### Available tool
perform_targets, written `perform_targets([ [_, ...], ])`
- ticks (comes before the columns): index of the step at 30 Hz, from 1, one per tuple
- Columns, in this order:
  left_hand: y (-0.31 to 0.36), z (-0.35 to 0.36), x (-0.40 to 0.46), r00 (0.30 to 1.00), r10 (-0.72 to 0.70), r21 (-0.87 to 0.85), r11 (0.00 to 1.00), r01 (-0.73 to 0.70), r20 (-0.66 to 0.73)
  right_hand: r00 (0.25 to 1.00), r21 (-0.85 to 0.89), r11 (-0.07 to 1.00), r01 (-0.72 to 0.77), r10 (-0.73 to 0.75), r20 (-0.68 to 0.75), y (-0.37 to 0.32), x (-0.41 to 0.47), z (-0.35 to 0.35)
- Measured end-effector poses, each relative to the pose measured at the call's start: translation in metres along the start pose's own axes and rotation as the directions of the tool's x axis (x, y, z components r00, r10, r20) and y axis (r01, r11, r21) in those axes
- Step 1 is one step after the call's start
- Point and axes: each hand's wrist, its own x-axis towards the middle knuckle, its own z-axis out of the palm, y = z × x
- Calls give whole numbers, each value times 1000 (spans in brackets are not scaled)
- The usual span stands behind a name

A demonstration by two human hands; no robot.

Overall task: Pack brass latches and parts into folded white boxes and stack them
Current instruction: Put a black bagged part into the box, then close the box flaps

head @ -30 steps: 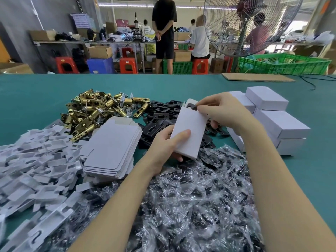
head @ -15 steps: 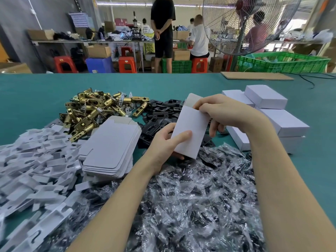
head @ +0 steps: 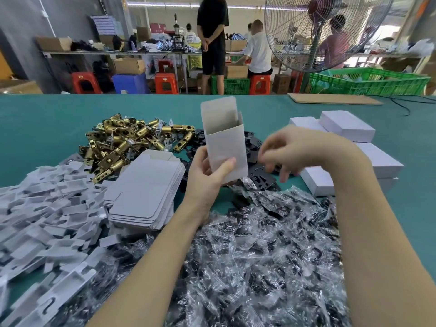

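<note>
Now, largest to smallest, at a packing bench:

Bench (head: 47, 123): a teal surface covered with supplies; other workers and a big standing fan sit in the background.

Bagged parts (head: 259, 256): a wide heap of dark pieces in clear plastic bags lies nearest the person, under both forearms.

White inserts (head: 35, 220): a loose pile of cut card pieces spreads along the left side.

Flat boxes (head: 146, 192): a neat stack of unfolded white blanks rests just left of the left wrist.

Brass latches (head: 122, 142): a jumbled pile beyond the flat stack, untouched, with black plates (head: 262, 175) lying beside it.

Finished boxes (head: 346, 128): closed white boxes stacked at the right, beyond the right wrist.

Open box (head: 224, 142): half a second ago it was a flat sleeve tilted between both hands; now it stands upright and squared into a tube, its top flap raised and its mouth open, held above the black plates.

Left hand (head: 210, 175): its grip is closed round the lower part of the open box, thumb across the front face, as it was before.

Right hand (head: 295, 152): it has left the top edge of the box and dropped to the right, over the black plates. It is blurred by motion; the fingers seem loosely curled and empty, though I cannot be sure.

Meaning for the task: the box looks formed and ready to fill, and nothing is inside yet as far as can be seen. The right hand is probably reaching for a part.
</note>
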Motion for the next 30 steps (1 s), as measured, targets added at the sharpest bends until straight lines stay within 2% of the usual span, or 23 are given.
perform_targets([
  [1,-1,0,0,1000,19,19,1000,-19,-17,982,-63,996,-60,71,177,1,1,5],
  [2,-2,0,1,999,40,34,999,-39,-27,948,-113,989,-93,122,292,1,3,11],
  [3,-3,0,2,997,67,42,997,-66,-33,926,-139,985,-105,148,347,0,7,17],
  [7,-4,0,2,989,142,58,988,-140,-49,914,-232,970,-70,156,373,-8,21,36],
  [11,-6,-1,2,985,175,101,979,-175,5,907,-218,974,-59,143,395,-11,22,44],
  [16,-10,-1,4,991,132,146,981,-128,-22,943,-50,999,-4,20,332,-3,9,25],
  [22,-6,-1,2,987,156,183,972,-148,-31,981,128,990,62,-84,173,8,-9,-1],
  [26,-2,0,-1,972,234,201,952,-229,-1,986,267,957,114,-142,89,11,-25,-18],
  [30,0,-1,-2,969,249,214,946,-245,11,968,398,882,250,-236,-86,5,-44,-32],
])
